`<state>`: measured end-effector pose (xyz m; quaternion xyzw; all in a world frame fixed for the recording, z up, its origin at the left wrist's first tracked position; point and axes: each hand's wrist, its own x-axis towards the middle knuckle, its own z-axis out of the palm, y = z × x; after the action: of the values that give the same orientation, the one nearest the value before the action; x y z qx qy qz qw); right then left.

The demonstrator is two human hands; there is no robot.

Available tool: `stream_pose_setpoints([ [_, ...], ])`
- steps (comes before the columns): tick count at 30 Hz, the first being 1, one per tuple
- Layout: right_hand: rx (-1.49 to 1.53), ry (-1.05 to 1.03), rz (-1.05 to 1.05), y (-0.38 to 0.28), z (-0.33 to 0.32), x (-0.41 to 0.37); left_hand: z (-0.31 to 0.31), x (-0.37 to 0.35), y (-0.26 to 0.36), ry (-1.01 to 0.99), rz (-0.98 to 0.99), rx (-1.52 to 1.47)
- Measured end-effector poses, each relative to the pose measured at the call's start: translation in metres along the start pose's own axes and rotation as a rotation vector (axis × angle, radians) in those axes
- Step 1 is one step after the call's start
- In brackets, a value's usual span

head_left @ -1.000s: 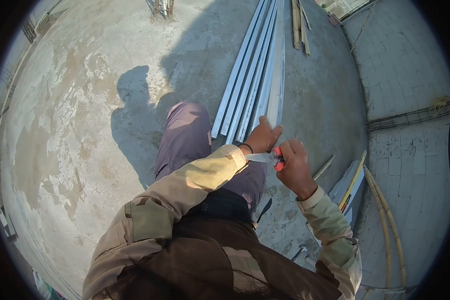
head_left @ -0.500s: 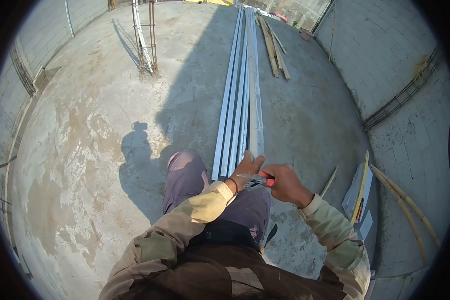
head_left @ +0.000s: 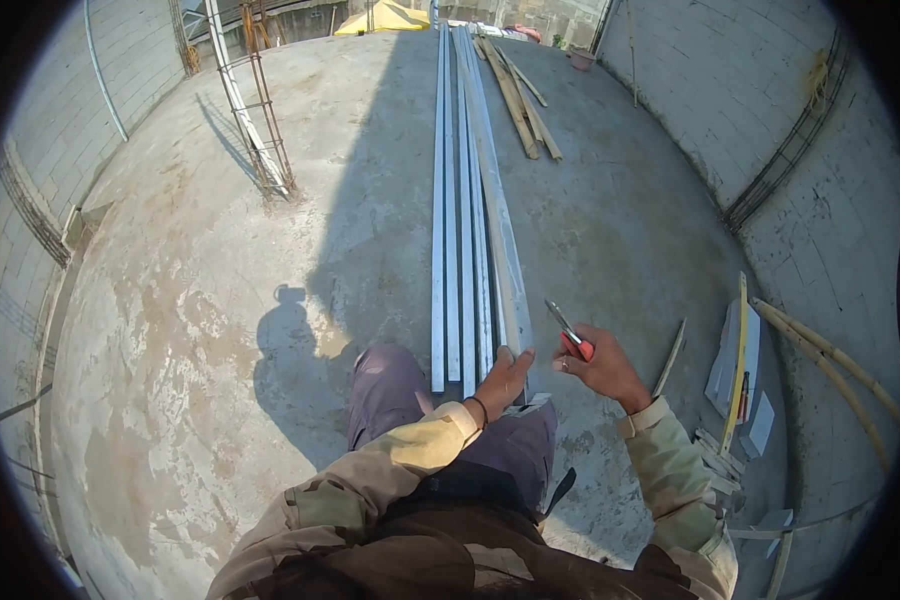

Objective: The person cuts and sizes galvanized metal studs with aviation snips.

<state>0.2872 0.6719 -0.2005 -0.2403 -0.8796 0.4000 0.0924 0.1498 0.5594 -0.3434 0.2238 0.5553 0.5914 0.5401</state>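
Note:
Several long metal channels (head_left: 454,250) run side by side away from my knees along the concrete floor. My left hand (head_left: 504,380) is closed round the near end of the rightmost channel (head_left: 510,290), which rests close to my thigh. Just to the right, my right hand (head_left: 600,368) grips red-handled snips (head_left: 575,343), their metal tips pointing up and left, apart from the channel. A small bent metal flap (head_left: 530,405) shows at the channel's end, below my left hand.
Wooden strips (head_left: 520,100) lie beyond on the right. A rebar column (head_left: 255,120) stands at the upper left. At the right are a yellow level (head_left: 738,370), white pieces (head_left: 760,425) and bamboo poles (head_left: 820,345) near the block wall (head_left: 770,90).
My right hand has moved right, carrying the snips away from the channel end, and their tips now point upward. The view has shifted, and my left hand sits slightly lower.

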Motion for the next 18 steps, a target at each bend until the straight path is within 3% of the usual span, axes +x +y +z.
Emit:
stream_pose_setpoints([
  [1, 0.168, 0.196, 0.144, 0.024, 0.002, 0.008, 0.008, 0.008, -0.008, -0.008, -0.072, -0.005],
  [2, 0.175, 0.207, 0.15, 0.048, 0.009, 0.019, 0.014, 0.015, -0.011, -0.083, -0.167, 0.063],
  [4, 0.262, 0.31, 0.483, 0.091, 0.019, 0.042, 0.032, 0.032, -0.031, -0.123, -0.163, 0.115],
  [5, 0.272, 0.324, 0.485, 0.096, 0.023, 0.048, 0.041, 0.042, -0.046, -0.156, -0.158, 0.157],
  [7, 0.364, 0.275, 0.687, 0.1, 0.04, 0.062, 0.05, 0.065, -0.087, -0.225, -0.114, 0.185],
  [10, 0.355, 0.272, 0.721, 0.15, 0.059, 0.067, 0.037, 0.076, -0.079, -0.473, -0.25, 0.228],
  [12, 0.309, 0.292, 0.723, 0.172, 0.065, 0.063, 0.009, 0.08, -0.04, -0.818, -0.109, 0.135],
  [13, 0.294, 0.291, 0.734, 0.181, 0.065, 0.056, -0.011, 0.102, -0.04, -0.818, -0.108, 0.14],
  [15, 0.045, 0.264, 0.75, 0.194, 0.066, 0.033, -0.05, 0.16, -0.053, -0.543, -0.412, 0.05],
  [18, -0.032, 0.183, 0.897, 0.182, 0.066, -0.016, -0.059, 0.262, -0.014, -0.193, -0.406, -0.143],
])
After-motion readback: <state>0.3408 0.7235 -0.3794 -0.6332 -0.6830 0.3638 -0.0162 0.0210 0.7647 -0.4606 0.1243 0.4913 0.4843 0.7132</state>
